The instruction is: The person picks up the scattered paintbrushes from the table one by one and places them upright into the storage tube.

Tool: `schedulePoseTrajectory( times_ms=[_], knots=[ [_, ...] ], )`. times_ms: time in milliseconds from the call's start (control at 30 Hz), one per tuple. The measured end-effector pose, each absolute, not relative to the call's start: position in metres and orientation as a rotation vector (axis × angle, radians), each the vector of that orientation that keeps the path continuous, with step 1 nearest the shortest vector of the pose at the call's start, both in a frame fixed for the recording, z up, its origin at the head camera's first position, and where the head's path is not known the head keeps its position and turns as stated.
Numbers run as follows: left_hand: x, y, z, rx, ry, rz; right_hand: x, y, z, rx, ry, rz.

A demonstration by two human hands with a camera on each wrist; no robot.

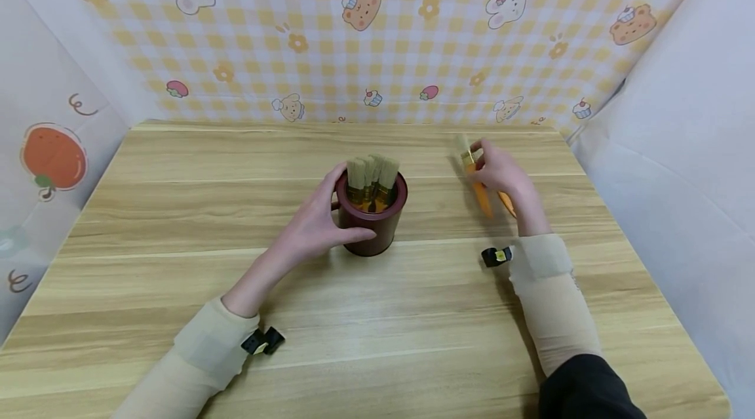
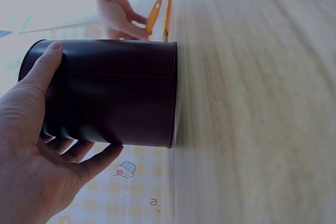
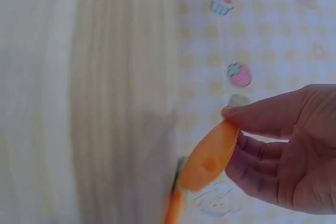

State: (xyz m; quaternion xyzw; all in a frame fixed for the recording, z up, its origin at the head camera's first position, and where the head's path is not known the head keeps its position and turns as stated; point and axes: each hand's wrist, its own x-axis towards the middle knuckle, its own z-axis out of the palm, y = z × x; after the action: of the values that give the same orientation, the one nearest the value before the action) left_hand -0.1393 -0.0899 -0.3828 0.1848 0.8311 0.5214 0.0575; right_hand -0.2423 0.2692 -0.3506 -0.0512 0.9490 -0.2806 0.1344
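Observation:
A dark maroon cylindrical holder (image 1: 377, 232) stands upright on the table, with several bristle-up paintbrushes (image 1: 373, 173) inside. My left hand (image 1: 318, 222) grips it from the left; in the left wrist view the thumb lies on one side of the holder (image 2: 115, 93) and the fingers on the other. To the right, my right hand (image 1: 506, 175) pinches a flat paintbrush (image 1: 480, 196) with pale bristles pointing away and an orange handle (image 3: 211, 153). Beneath that hand another orange-handled brush (image 1: 507, 204) lies on the table, mostly hidden in the head view.
The wood-grain table (image 1: 377, 340) ends at the back against a yellow checked cloth (image 1: 413, 39) with cartoon prints. White sheets hang along the left and right sides (image 1: 678, 143). Each forearm wears a pale sleeve or wrap with a small black device (image 1: 497, 256) at the wrist.

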Motion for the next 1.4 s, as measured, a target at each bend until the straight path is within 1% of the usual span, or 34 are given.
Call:
schedulePoseTrajectory(
  times_ms=[300, 500, 733, 833, 1067, 1267, 1400],
  knots=[
    [-0.139, -0.089, -0.383, 0.557, 2.529, 1.578, -0.227, 0.247, -0.322, -0.146, 2.892, -1.226],
    [-0.139, -0.089, -0.382, 0.553, 2.534, 1.566, -0.211, 0.228, -0.304, -0.199, 2.918, -1.657],
    [-0.139, -0.089, -0.382, 0.541, 2.540, 1.555, -0.188, 0.202, -0.289, -0.433, 2.654, -2.291],
    [-0.138, -0.089, -0.382, 0.533, 2.540, 1.552, -0.179, 0.192, -0.286, -0.559, 2.506, -2.466],
    [-0.139, -0.089, -0.382, 0.534, 2.544, 1.544, -0.162, 0.171, -0.286, -0.743, 2.362, -2.574],
    [-0.139, -0.089, -0.382, 0.532, 2.541, 1.545, -0.157, 0.160, -0.292, -0.755, 2.294, -2.563],
    [-0.139, -0.088, -0.382, 0.539, 2.543, 1.545, -0.156, 0.156, -0.296, -0.725, 2.337, -2.412]
  ],
)
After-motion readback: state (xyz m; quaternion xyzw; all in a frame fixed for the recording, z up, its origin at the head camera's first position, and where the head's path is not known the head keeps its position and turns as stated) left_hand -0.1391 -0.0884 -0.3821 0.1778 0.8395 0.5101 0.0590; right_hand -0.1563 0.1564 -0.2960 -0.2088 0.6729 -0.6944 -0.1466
